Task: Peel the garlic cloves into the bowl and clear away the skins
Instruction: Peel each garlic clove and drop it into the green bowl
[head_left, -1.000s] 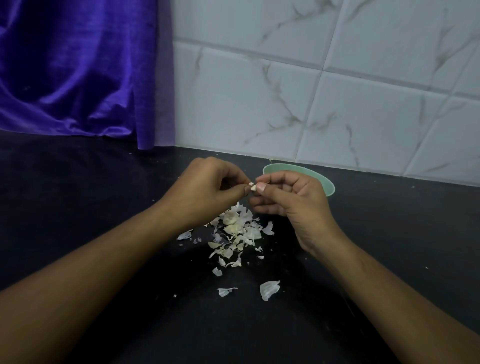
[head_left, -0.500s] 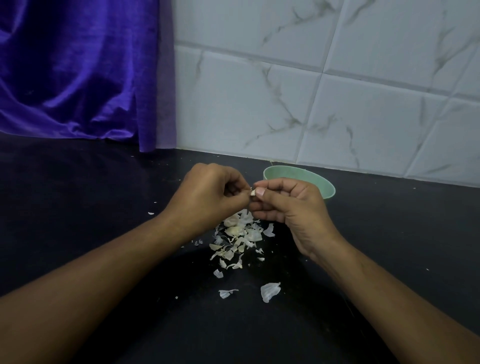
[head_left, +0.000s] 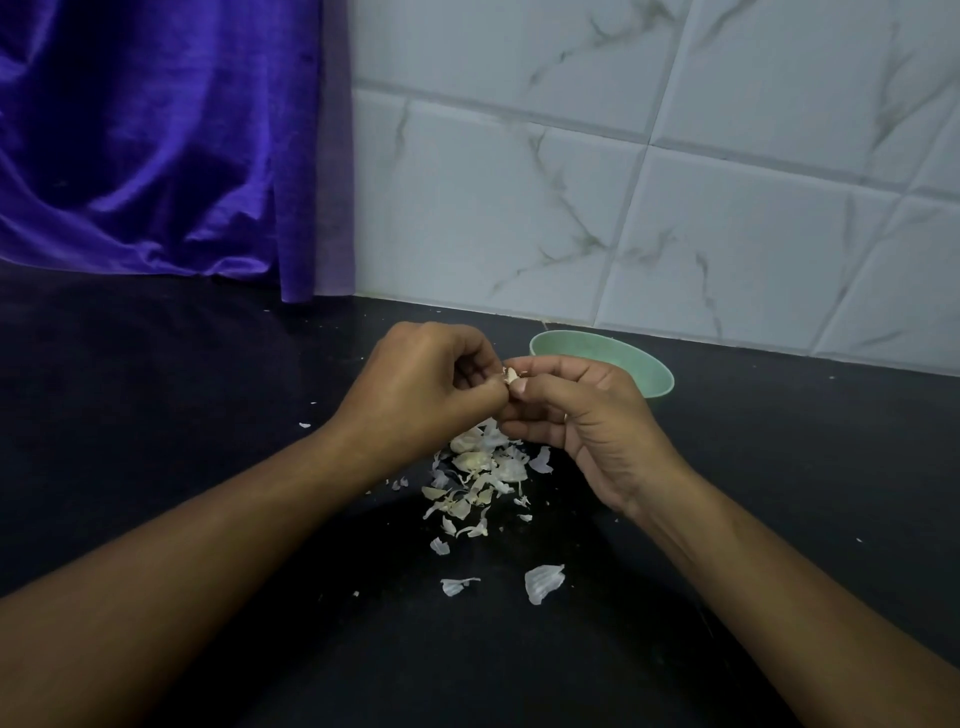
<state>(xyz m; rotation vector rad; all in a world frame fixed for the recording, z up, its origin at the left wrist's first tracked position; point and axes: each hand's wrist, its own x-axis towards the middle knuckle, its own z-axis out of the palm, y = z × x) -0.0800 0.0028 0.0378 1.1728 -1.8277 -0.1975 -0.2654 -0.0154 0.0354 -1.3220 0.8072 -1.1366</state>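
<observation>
A small pale garlic clove (head_left: 511, 375) is held between both hands above the black counter. My left hand (head_left: 426, 387) pinches its left end with curled fingers. My right hand (head_left: 582, 415) pinches it from the right between thumb and forefinger. Just behind my right hand stands a light green bowl (head_left: 644, 369); its inside is hidden from here. Below the hands lies a heap of garlic skins (head_left: 480, 475), with a few cloves mixed in, and loose skin pieces (head_left: 543, 582) nearer to me.
The black counter (head_left: 182, 415) runs back to a white marble-patterned tiled wall (head_left: 675, 208). A purple cloth (head_left: 156, 140) hangs at the back left, down to the counter. Tiny skin flecks (head_left: 304, 425) dot the counter left of the hands.
Both hands stay together on the clove, with small finger shifts as they work at its skin. The clove shows a little more between the fingertips now.
</observation>
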